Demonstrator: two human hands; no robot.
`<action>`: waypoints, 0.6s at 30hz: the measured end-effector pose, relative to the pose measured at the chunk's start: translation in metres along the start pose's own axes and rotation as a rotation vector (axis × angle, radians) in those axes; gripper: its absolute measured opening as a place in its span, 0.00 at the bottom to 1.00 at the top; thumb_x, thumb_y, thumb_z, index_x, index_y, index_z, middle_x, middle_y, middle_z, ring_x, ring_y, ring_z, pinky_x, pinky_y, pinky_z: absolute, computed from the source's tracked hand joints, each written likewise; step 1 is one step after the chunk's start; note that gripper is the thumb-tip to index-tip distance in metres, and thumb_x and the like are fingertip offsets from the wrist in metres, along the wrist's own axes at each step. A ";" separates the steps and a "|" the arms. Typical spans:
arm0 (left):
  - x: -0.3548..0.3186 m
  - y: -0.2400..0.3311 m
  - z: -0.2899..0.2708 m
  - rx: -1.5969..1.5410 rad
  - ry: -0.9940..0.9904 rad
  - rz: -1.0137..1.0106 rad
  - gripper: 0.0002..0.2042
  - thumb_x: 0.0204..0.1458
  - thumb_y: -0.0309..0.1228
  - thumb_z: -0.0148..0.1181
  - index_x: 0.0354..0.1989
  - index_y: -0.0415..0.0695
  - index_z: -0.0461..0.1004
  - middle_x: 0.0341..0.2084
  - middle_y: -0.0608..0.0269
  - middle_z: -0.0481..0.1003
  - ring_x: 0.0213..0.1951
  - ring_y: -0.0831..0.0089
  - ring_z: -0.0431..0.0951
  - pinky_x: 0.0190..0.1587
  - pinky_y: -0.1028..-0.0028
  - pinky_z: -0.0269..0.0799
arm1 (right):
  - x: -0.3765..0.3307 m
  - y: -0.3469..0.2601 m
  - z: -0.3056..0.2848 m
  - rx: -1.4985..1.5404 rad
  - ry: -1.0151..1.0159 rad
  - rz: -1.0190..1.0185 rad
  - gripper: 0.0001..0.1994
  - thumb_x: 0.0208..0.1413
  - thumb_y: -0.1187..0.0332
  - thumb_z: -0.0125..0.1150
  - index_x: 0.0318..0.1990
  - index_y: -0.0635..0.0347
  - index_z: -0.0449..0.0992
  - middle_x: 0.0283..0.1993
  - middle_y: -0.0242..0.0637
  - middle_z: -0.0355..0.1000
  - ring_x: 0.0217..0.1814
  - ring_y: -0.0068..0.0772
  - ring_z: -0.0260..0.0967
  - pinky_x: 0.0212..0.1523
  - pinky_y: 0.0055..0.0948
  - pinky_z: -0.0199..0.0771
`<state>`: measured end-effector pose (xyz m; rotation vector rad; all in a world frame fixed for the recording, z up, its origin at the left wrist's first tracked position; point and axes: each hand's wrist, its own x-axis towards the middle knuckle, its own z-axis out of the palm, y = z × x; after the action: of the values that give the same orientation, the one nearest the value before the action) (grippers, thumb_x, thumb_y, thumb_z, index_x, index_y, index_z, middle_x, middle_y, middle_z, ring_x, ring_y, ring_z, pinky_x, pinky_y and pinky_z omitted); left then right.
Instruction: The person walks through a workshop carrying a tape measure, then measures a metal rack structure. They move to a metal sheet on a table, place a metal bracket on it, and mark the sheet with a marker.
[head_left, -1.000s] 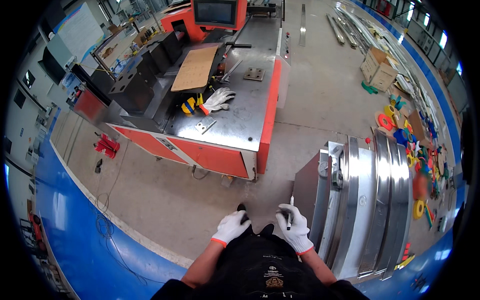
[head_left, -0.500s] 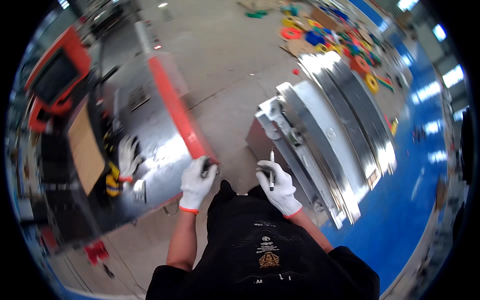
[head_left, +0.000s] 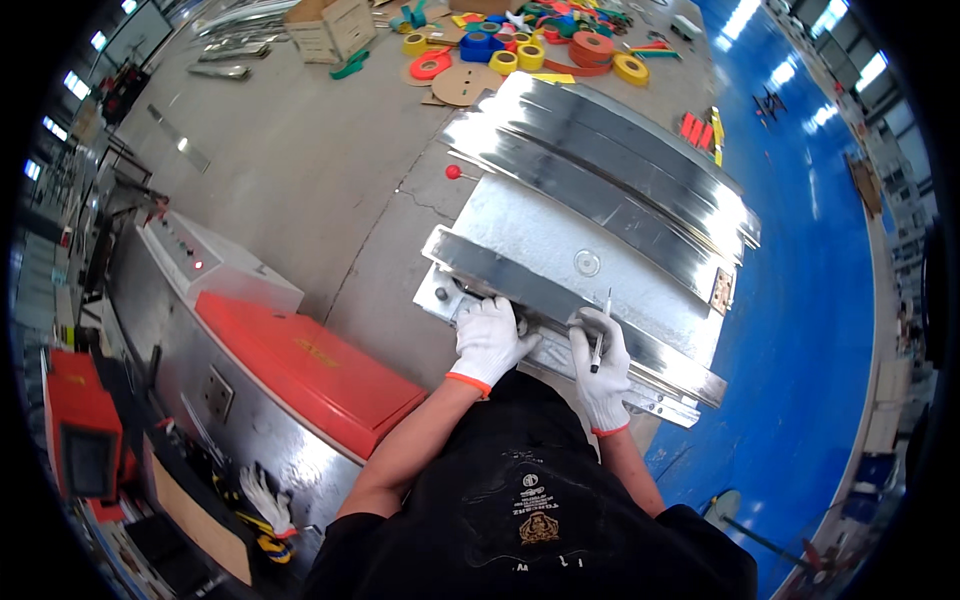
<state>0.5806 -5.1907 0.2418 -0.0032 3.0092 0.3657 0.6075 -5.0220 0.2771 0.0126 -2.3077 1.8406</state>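
Observation:
My left hand [head_left: 490,343], in a white glove with an orange cuff, is at the near edge of a machine table. Its fingers are curled beside a long metal strip [head_left: 530,285]; what they close on is hidden. My right hand [head_left: 606,378], gloved the same way, grips a slim pen [head_left: 598,356] with its thin tip pointing up and away from me. Under both hands runs a slotted metal rail [head_left: 660,402] along the near side of the grey machine table [head_left: 540,225].
Long shiny metal strips [head_left: 610,190] lie stacked across the table's far side. A red-knobbed lever [head_left: 453,172] sticks out at its left. A red machine cover [head_left: 310,365] is near my left forearm. Tape rolls [head_left: 503,62] and a cardboard box [head_left: 330,30] lie on the floor beyond.
My view has swung right, toward the metal-strip table. Both hands moved from the gap between the machines to this table's near edge. The pen stays in my right hand.

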 end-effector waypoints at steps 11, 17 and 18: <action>0.007 -0.018 -0.053 -0.318 -0.127 0.136 0.27 0.42 0.43 0.68 0.45 0.38 0.68 0.35 0.48 0.76 0.38 0.53 0.79 0.42 0.60 0.75 | 0.073 -0.003 0.002 0.018 -0.048 0.096 0.15 0.57 0.75 0.64 0.52 0.64 0.72 0.44 0.44 0.78 0.47 0.31 0.78 0.49 0.29 0.76; 0.039 -0.059 -0.086 -2.101 -0.479 -0.212 0.22 0.62 0.32 0.46 0.64 0.40 0.60 0.53 0.57 0.71 0.52 0.66 0.74 0.53 0.65 0.73 | 0.092 -0.058 0.048 -0.181 -0.424 -0.222 0.37 0.39 0.67 0.78 0.60 0.56 0.67 0.60 0.49 0.69 0.56 0.51 0.71 0.56 0.43 0.71; 0.047 -0.057 -0.093 -2.106 -0.475 -0.176 0.22 0.63 0.37 0.43 0.63 0.37 0.62 0.56 0.53 0.71 0.56 0.64 0.73 0.60 0.62 0.69 | 0.096 -0.066 0.062 -0.214 -0.398 -0.270 0.38 0.37 0.66 0.78 0.60 0.55 0.67 0.60 0.49 0.68 0.56 0.54 0.70 0.56 0.44 0.70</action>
<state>0.5245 -5.2680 0.3123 -0.2642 0.9657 2.4934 0.5127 -5.0863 0.3420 0.6814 -2.5880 1.5613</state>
